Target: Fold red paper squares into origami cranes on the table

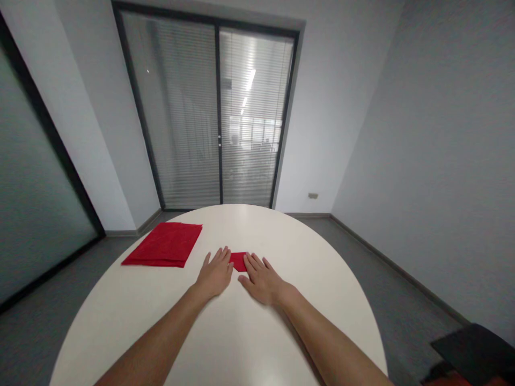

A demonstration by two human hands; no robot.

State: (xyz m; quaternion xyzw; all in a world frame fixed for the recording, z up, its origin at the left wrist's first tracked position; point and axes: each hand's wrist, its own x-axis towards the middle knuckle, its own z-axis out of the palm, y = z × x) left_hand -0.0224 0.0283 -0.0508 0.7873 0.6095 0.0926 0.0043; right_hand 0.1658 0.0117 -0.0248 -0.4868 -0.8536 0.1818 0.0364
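A small folded piece of red material (pixel 238 261), cloth or paper, lies flat on the white table (pixel 225 332) between my two hands. My left hand (pixel 216 272) rests palm down over its left end, fingers stretched out. From the other side my right hand (pixel 261 279) lies flat with its fingertips on the right end and the thumb apart. Both hands partly hide the piece, so its full outline does not show. Farther left, a larger stack of folded red sheets (pixel 164 245) sits near the table's edge, apart from my left hand.
The round table's far edge curves in front of a glass door with blinds (pixel 253 118). A black object, perhaps a chair (pixel 477 348), stands at the lower right beyond the table. Grey floor and a wall socket (pixel 313 196) show behind.
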